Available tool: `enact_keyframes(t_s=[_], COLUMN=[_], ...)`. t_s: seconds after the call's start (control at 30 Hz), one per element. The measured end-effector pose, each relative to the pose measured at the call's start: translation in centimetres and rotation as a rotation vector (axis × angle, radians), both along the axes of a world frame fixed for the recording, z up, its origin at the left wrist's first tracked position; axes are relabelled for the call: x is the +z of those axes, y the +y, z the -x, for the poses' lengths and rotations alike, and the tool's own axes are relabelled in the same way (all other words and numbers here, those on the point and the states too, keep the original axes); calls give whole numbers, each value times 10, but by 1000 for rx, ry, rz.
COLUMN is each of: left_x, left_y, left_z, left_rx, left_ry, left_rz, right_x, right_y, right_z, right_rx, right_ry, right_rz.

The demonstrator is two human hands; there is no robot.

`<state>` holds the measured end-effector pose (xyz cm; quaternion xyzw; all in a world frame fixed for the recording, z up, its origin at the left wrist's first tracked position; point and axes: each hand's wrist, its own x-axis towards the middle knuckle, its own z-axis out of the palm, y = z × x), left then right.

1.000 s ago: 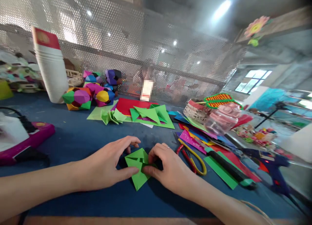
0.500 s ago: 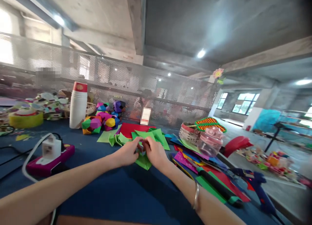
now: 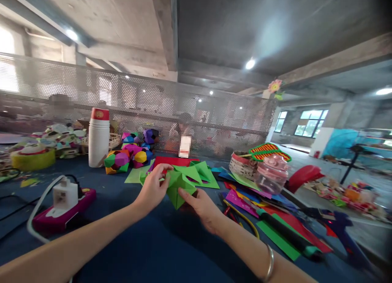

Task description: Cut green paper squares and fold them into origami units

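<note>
Between my hands is a folded piece of green paper (image 3: 177, 191), held above the blue tabletop (image 3: 128, 246). My right hand (image 3: 203, 207) grips its right side, thumb on the near face and fingers behind. At its upper left edge, my left hand (image 3: 155, 187) pinches the paper between thumb and fingers. Just behind lie more folded green papers (image 3: 203, 174) and a red sheet (image 3: 167, 161). A light green sheet (image 3: 132, 175) is to the left of them.
Left: a purple power strip (image 3: 67, 215) with cables, a stack of paper cups (image 3: 99, 142) and colourful folded-paper balls (image 3: 116, 162). Right: coloured sheets (image 3: 241, 203), scissors (image 3: 228, 211), a pink-lidded jar (image 3: 271, 174), a woven basket (image 3: 241, 165), a black-handled tool (image 3: 284, 234) and a glue gun (image 3: 339, 226).
My hands have moved apart a little, and the right hand has turned and shifted right and down. More of the folded green paper's face now shows between them.
</note>
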<state>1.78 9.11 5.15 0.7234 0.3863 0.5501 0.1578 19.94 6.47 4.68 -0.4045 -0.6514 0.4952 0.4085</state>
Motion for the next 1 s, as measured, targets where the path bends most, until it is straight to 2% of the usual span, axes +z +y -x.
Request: enact_keyframes(t_s=[0.17,0.33,0.43,0.6,0.73,0.9,1.0], left_x=[-5,-10,-6,4,6,7,7], left_y=[1,7,7,-1,1,7,9], left_z=[-1,-1,-1,0,0,4,5], left_rx=[-28,-95,-147,-231,-243,-335,-356], left_ry=[-39,-72,-52,-6,-87,-239,-310], left_rz=[6,40,71,109,266,616,751], right_x=[1,-4,-7,-14,-15,-10,-9], right_y=[-6,7,17,20,20,19,18], right_z=[2,-7,-13,-15,-16,-17,-17], right_rx=[41,-34,-57,-7,3,-13,-19], right_ry=[49,53,5,-108,-177,-255,-287], right_rz=[54,-15,-88,-184,-228,-302,-335])
